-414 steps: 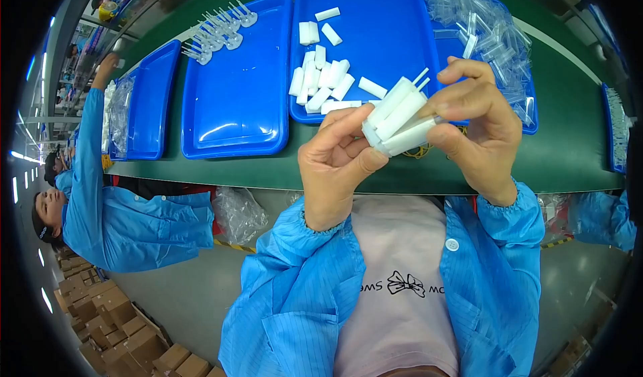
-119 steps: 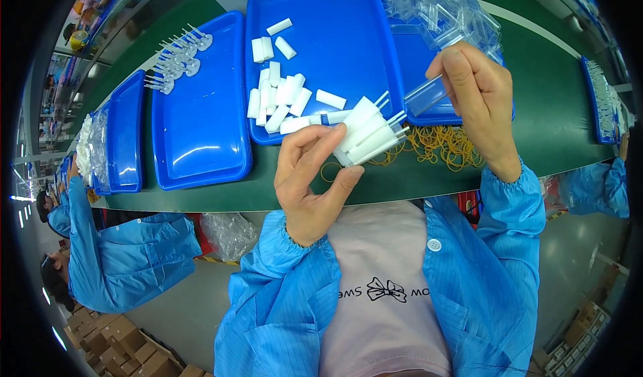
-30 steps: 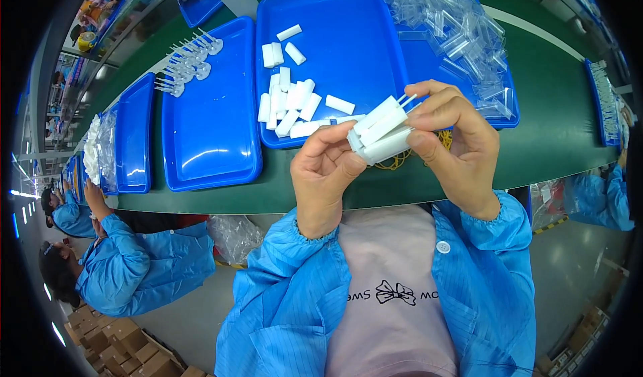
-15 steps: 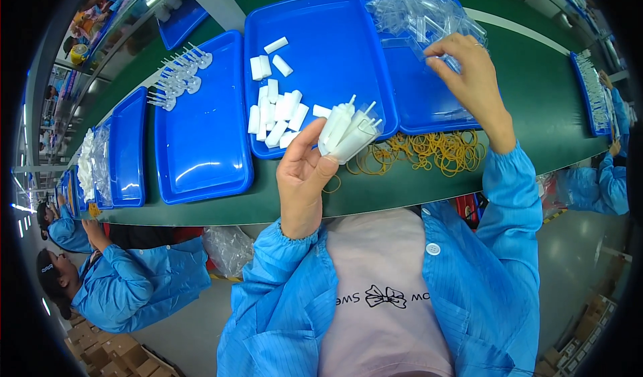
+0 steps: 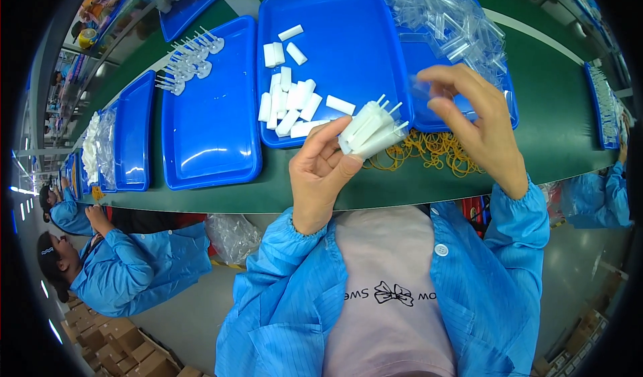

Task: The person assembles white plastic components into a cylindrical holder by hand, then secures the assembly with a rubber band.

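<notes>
My left hand (image 5: 313, 182) is closed around a bundle of white cylinders with thin stems (image 5: 368, 130), some wrapped in clear plastic. The stems point up and to the right. To its right, my right hand (image 5: 483, 126) pinches a clear plastic sleeve (image 5: 420, 87), blurred and hard to make out, between thumb and fingers. Beyond that hand lies a heap of clear plastic sleeves (image 5: 450, 23) on a blue tray. Loose white cylinders (image 5: 289, 102) are scattered over the left part of the middle blue tray (image 5: 335, 35), just past my left hand.
Yellow rubber bands (image 5: 432, 150) lie on the green table (image 5: 556, 109) below the right tray. A left blue tray (image 5: 211, 122) holds clear stemmed pieces (image 5: 191, 58). More trays stand at both ends. A person in blue (image 5: 134, 270) sits on the left.
My right hand has come down from the sleeve heap toward my left hand, with a clear sleeve now showing at its fingertips. The bundle in my left hand has tilted further right.
</notes>
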A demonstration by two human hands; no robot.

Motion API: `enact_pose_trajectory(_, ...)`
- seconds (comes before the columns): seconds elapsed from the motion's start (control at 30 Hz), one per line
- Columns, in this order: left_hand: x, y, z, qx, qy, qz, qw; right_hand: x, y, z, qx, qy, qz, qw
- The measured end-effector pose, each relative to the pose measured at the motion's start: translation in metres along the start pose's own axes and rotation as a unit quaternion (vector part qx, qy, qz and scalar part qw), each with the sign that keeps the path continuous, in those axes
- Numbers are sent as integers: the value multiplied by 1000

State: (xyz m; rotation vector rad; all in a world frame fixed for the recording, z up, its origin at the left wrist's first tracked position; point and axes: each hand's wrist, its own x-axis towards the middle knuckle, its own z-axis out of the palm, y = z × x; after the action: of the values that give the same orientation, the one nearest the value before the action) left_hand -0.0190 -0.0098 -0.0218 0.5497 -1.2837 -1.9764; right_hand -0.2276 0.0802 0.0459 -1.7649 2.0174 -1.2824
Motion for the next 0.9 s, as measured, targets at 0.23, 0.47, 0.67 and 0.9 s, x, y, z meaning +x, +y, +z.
enact_pose_trajectory(0.23, -6, 3, 5, 48, -8, 32, 998, 1, -9, -10, 294, -20, 51, 954)
enact_pose_trajectory(0.47, -9, 6, 4, 67, -18, 42, 997, -3, -11, 10, 301, -36, 88, 949)
enact_pose_trajectory(0.67, -9, 9, 2, 133, -44, 97, 985, -1, -17, 9, 319, -69, 84, 941)
enact_pose_trajectory(0.9, -10, 13, 3, 171, -29, 95, 980, -4, -25, 5, 219, -54, 49, 973)
